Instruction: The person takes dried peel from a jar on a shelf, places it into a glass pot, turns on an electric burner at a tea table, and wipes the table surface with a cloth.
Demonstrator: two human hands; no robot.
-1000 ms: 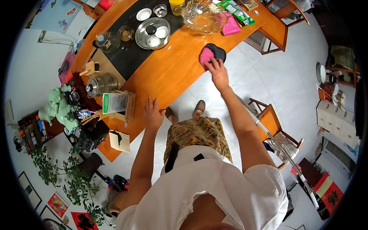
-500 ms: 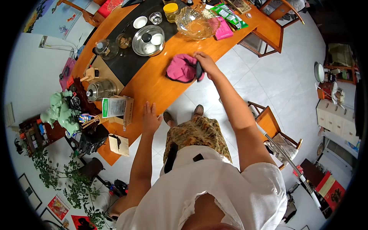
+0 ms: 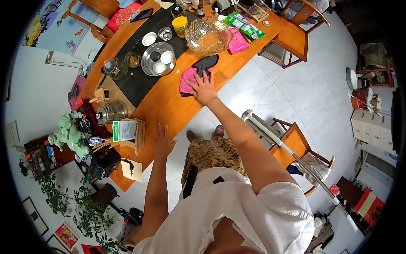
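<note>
A pink cloth with black trim (image 3: 189,79) lies on the wooden table (image 3: 163,103) near its front edge, its black part folded out toward the glass bowl. Spread over the cloth's right side is my right hand (image 3: 204,89), palm down with fingers apart. My left hand (image 3: 163,140) rests flat at the table's edge, fingers stretched out, holding nothing. Nearest to it stands a small cardboard box (image 3: 140,132) with a green and white packet (image 3: 124,131) against it.
A steel pot (image 3: 147,63) holding white cups sits on a black mat (image 3: 139,86). Beyond the cloth are an amber glass bowl (image 3: 206,39), a yellow-lidded jar (image 3: 180,26) and a pink packet (image 3: 237,41). A glass kettle (image 3: 113,112) stands at left; a chair (image 3: 294,146) is on the right.
My right hand has gone from gripping the raised edge of the bunched cloth to lying spread on it. The cloth is now flatter. My left hand stays at the table edge.
</note>
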